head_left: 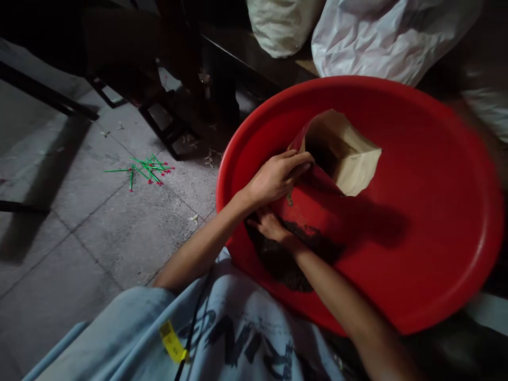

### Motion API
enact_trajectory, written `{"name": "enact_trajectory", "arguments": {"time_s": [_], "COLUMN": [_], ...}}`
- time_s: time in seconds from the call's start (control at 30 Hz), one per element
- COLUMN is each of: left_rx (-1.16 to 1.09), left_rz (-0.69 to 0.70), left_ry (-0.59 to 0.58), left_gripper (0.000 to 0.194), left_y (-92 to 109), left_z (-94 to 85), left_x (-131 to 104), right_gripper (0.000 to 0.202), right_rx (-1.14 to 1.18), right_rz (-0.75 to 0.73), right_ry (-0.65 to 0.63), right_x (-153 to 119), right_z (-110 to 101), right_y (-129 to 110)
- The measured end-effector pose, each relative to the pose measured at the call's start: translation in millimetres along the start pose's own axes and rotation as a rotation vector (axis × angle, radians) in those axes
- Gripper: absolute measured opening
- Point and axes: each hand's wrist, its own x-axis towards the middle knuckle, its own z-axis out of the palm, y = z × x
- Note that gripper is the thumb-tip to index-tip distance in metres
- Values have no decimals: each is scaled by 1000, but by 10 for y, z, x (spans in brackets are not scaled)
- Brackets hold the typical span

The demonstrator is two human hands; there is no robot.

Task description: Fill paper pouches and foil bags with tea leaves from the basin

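Note:
A large round red basin (428,211) fills the right half of the head view. Inside it, a paper bag (359,164), red outside and tan within, stands tilted with its mouth open. My left hand (280,174) grips the bag's near left edge, fingers closed over the rim. Below it, my right hand (270,225) reaches into a heap of dark loose material (296,254) at the basin's near left side, its fingers spread and partly in shadow. What the bag contains is too dark to tell.
Green sticks with pink ends (148,169) lie scattered on the tiled floor (87,227) at left. Dark wooden furniture (166,124) stands at the upper left. Behind the basin are a pale sack (281,24) and a white sack (377,39).

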Motion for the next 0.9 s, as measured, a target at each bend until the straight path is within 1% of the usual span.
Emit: {"name": "enact_trajectory", "arguments": {"time_s": [0.07, 0.1, 0.2, 0.3, 0.37, 0.4, 0.43, 0.47, 0.5, 0.53, 0.57, 0.6, 0.63, 0.67, 0.7, 0.73, 0.8, 0.83, 0.87, 0.9], "left_rx": [1, -1, -10, -23, -21, -11, 0, 12, 22, 24, 21, 16, 11, 6, 1, -2, -3, 2, 9, 17], "left_rz": [1, 4, 13, 19, 2, -10, -23, -35, -44, -48, -48, -43, -36, -25, -16, -13, -22, -32, -42, -46], "left_ry": [-6, -7, -10, -7, -8, -10, -11, -14, -20, -29, -38, -48, -57, -60, -57, -47, -25, -15, -10, -12], "left_gripper": [28, 28, 28, 29, 28, 27, 26, 25, 25, 24, 24, 24, 24, 23, 23, 23, 23, 24, 24, 24], "left_y": [-4, -6, 5, 39, 51, 51, 48, 43, 39, 36, 37, 41, 48, 58, 68, 78, 90, 90, 88, 82], "left_z": [-7, -5, 25, 46, 24, 2, -25, -53, -80, -102, -117, -124, -124, -117, -107, -97, -86, -89, -98, -111], "left_x": [-38, -53, -74, -62, -46, -40, -36, -36, -38, -43, -48, -55, -61, -67, -73, -79, -89, -93, -96, -97], "right_gripper": [76, 74, 57, 42, 38, 38, 38, 36, 34, 30, 26, 24, 23, 24, 25, 26, 25, 24, 25, 29], "right_rx": [-14, -33, -106, -118, -99, -73, -30, 29, 105, 183, 225, 246, 254, 236, 206, 173, 119, 104, 96, 94], "right_rz": [13, 36, 139, 182, 175, 158, 118, 51, -31, -128, -193, -202, -193, -167, -138, -115, -82, -64, -36, 13], "right_ry": [-55, -77, -84, -103, -121, -90, -18, 96, 253, 433, 617, 797, 941, 1025, 1035, 1001, 932, 963, 1059, 1204], "right_x": [-210, -320, -569, -679, -760, -826, -908, -1000, -1090, -1165, -1215, -1233, -1220, -1180, -1124, -1065, -980, -968, -976, -998], "right_z": [-31, -55, -120, -208, -348, -461, -606, -785, -992, -1220, -1456, -1688, -1904, -2095, -2255, -2381, -2526, -2544, -2528, -2476], "right_y": [-60, -84, -167, -238, -255, -261, -270, -283, -300, -318, -337, -356, -375, -396, -414, -425, -390, -326, -220, -72]}}
